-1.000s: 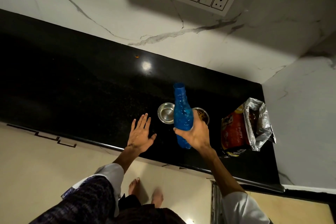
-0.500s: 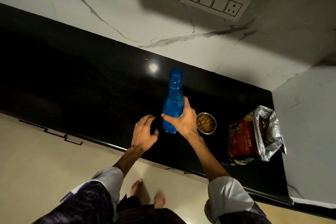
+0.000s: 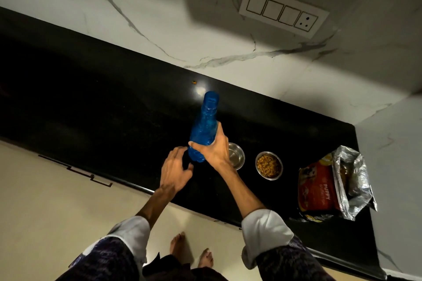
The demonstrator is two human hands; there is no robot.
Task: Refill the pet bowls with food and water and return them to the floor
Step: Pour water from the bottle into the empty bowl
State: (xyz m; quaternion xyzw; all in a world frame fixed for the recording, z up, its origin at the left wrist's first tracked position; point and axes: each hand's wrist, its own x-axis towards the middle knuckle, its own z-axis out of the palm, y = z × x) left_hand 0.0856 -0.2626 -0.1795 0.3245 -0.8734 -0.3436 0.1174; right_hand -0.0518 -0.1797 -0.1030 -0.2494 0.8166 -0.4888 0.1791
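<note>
The right hand (image 3: 213, 148) is wrapped round the lower body of the blue bottle (image 3: 203, 129), fingers pressed against it, with the bottle's long axis running up and away from the person and its uncapped mouth pointing toward the marble wall (image 3: 159, 18). The left hand (image 3: 174, 170) is loosely curled and holding nothing, just beside the bottle's base. The empty steel bowl (image 3: 236, 155) sits on the black counter (image 3: 91, 98) immediately right of the gripping hand, partly hidden behind it, and the filled food bowl (image 3: 269, 165) and open puppy-food bag (image 3: 328, 186) lie further right, so I'd judge any pour has to tip the neck rightward.
</note>
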